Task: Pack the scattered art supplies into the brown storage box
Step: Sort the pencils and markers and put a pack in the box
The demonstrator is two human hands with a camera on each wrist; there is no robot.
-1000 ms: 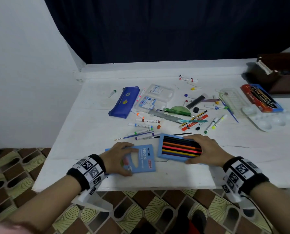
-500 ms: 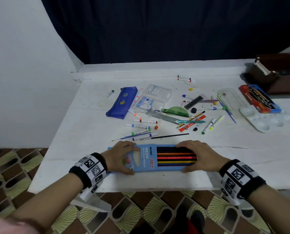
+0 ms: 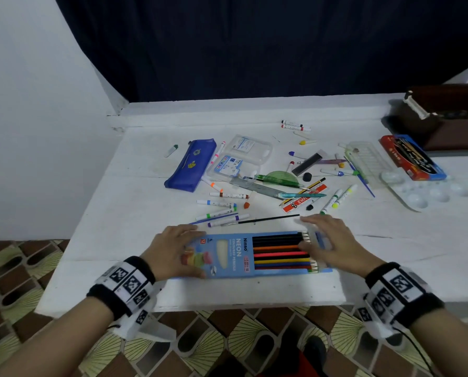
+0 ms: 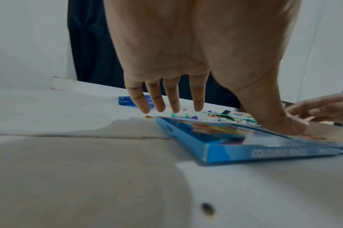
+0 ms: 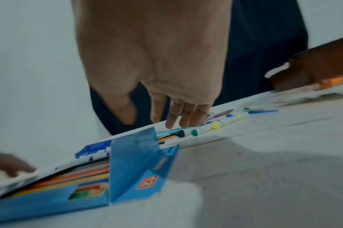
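Note:
The blue coloured-pencil box (image 3: 227,254) lies flat near the front edge of the white table (image 3: 134,208), with its pencil tray pushed partly into the sleeve and the pencil tips showing at the right. My left hand (image 3: 178,248) rests on its left end; in the left wrist view the thumb presses the box (image 4: 245,145) while the fingers (image 4: 157,101) stay straight. My right hand (image 3: 328,240) hovers with relaxed fingers over the right end, where the end flap (image 5: 135,162) stands up, and holds nothing. The brown storage box (image 3: 450,112) stands at the far right.
Just beyond the pencil box lie a thin black brush (image 3: 260,220) and several markers. Further back are a blue pencil pouch (image 3: 190,164), a clear plastic case (image 3: 243,156), a steel ruler (image 3: 257,186), a white palette (image 3: 428,191) and a red-and-blue box (image 3: 412,156).
The pencil tray, lying apart from the sleeve a second ago, has been slid into it from the right. My right hand has come off the tray and now hovers at the flap.

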